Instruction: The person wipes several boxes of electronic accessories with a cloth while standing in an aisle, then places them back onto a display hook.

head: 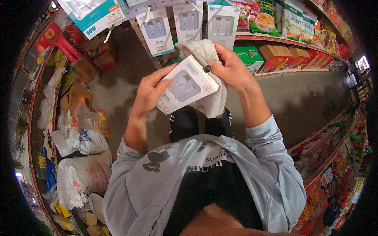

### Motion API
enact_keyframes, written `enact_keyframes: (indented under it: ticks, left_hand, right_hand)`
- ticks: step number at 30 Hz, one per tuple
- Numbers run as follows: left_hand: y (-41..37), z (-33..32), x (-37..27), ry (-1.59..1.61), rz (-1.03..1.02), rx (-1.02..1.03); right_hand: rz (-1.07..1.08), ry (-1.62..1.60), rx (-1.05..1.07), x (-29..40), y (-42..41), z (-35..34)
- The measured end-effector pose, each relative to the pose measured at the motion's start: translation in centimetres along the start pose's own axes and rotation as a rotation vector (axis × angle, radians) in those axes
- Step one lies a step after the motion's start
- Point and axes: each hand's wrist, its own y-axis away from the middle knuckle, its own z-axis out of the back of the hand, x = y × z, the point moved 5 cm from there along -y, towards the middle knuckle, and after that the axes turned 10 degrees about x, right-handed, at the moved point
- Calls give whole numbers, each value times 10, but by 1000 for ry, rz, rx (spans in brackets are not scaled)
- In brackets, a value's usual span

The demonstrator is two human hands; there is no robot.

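Observation:
A white boxed charging cable (184,84) with a clear window is tilted in front of my chest. My left hand (155,88) grips the box by its left edge, thumb on the front. In my right hand (231,67) is a pale grey-white cloth (217,101), bunched against the upper right edge of the box. A small dark round thing (208,68) sits beside my right thumb at that corner; what it is I cannot tell. Part of the cloth hangs below and behind the box.
Similar cable boxes (156,34) hang on metal hooks (147,14) just beyond my hands. A larger teal-and-white box (97,17) hangs at upper left. Shelves of packaged food (265,20) and cartons (276,57) stand at right. Stuffed plastic bags (85,174) lie at left.

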Motion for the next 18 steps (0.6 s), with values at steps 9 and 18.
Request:
enact_keyframes:
  ticks: [9,18]
  left_hand:
    - [-6,2,12,150,144,167]
    - [-6,-8,28,490,240,308]
  right_hand:
    - [210,608,144,20,-2,7]
    - [328,688,266,24,-3,-1]
